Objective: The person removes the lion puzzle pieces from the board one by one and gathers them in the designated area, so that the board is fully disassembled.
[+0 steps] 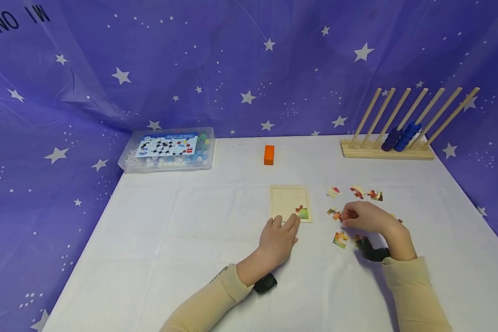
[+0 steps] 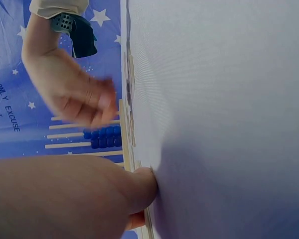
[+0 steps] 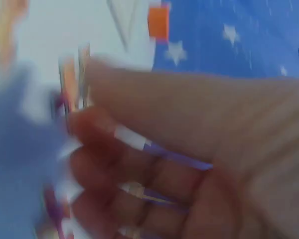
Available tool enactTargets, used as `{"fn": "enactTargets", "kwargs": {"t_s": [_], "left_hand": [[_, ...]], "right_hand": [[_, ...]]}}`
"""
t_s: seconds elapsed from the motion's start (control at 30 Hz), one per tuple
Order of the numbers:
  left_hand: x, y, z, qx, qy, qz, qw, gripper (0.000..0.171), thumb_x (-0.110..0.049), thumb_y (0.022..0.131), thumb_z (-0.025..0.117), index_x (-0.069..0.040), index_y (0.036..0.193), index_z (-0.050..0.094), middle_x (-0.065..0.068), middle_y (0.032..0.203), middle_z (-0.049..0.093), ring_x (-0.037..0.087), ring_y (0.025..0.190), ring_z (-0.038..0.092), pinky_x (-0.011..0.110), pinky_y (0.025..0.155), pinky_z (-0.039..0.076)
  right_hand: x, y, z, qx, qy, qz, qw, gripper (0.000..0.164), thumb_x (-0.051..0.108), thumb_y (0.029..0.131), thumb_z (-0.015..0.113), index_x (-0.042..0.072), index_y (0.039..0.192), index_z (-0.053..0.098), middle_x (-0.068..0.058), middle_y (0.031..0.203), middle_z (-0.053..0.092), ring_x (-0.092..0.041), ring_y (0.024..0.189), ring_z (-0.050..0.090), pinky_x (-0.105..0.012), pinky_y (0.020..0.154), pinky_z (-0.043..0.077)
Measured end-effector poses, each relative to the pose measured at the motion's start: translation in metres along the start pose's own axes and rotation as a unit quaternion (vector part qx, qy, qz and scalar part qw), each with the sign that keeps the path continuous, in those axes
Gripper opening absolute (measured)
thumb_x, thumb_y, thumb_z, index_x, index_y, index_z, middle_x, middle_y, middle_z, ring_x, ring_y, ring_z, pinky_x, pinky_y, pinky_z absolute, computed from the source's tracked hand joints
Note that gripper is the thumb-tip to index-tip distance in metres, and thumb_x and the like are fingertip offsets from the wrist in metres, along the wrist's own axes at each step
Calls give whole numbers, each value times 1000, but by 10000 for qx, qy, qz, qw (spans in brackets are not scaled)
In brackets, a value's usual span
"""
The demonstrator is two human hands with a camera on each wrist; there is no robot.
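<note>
In the head view, a shallow square wooden puzzle tray [image 1: 286,198] lies on the table, with a green and red jigsaw piece [image 1: 302,212] in its near right corner. My left hand [image 1: 279,240] rests at the tray's near edge, fingers extended, one fingertip touching that piece. Right of the tray, my right hand [image 1: 365,216] hovers with curled fingers beside an orange and green jigsaw piece [image 1: 333,212]. The left wrist view shows this right hand [image 2: 72,92] raised above the tabletop. Blur in the right wrist view hides whether its fingertips [image 3: 92,122] pinch a piece.
Loose jigsaw pieces [image 1: 340,239] lie around the right hand, several in all, some partly covered. An orange block [image 1: 269,155] stands behind the tray. At the back left is a clear plastic case [image 1: 170,161]; at the back right, a wooden peg rack [image 1: 386,152] with blue beads.
</note>
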State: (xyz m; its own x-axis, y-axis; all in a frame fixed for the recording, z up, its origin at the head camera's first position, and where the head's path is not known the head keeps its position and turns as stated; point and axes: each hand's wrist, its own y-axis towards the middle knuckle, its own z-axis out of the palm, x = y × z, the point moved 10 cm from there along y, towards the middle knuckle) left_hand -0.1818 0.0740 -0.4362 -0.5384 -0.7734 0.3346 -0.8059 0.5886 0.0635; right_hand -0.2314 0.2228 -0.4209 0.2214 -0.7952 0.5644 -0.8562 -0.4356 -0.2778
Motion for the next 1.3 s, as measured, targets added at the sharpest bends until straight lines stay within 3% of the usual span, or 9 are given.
{"fn": "enactTargets", "kwargs": {"t_s": [0.13,0.33,0.47,0.63,0.93,1.3], "left_hand": [[1,1,0,34,-25,-5,10000,51,-47,93,41,-23,138,40,-10,134,40,16,103,41,30,84,36],[0,1,4,343,-142,-7,9993,51,-47,93,38,-24,139,36,-7,137,37,17,109,40,31,88,35],[0,1,4,344,-134,-15,9993,50,-48,93,38,-26,138,37,-3,137,38,17,110,40,31,88,35],[0,0,3,328,-17,-29,9995,50,-48,93,38,-27,138,37,-3,135,39,16,109,41,31,87,35],[0,0,3,267,88,4,9996,48,-49,93,38,-29,137,37,-2,134,41,15,105,42,29,84,36],[0,0,4,229,38,-6,9997,48,-48,93,38,-29,138,37,-2,134,41,16,105,42,29,85,36]], "right_hand": [[31,24,5,-442,-137,-663,9967,19,8,83,64,2,100,59,-3,82,56,-15,71,50,-33,64,42],[61,51,26,-441,-879,-1103,9890,48,12,80,69,-2,122,52,-17,108,49,-27,91,51,-43,77,42],[68,56,35,-479,-1183,-1211,9844,44,11,76,73,-2,115,57,-17,106,48,-27,87,47,-40,73,41],[69,57,36,-628,-1168,-1216,9837,35,9,73,75,4,104,59,-13,103,48,-26,86,46,-39,72,40],[63,61,35,-650,-957,-1077,9874,34,11,70,78,9,96,56,-8,95,49,-23,80,45,-38,69,38],[56,66,28,-485,-359,-984,9933,30,4,71,76,2,94,57,-3,78,54,-15,69,49,-31,63,42]]}}
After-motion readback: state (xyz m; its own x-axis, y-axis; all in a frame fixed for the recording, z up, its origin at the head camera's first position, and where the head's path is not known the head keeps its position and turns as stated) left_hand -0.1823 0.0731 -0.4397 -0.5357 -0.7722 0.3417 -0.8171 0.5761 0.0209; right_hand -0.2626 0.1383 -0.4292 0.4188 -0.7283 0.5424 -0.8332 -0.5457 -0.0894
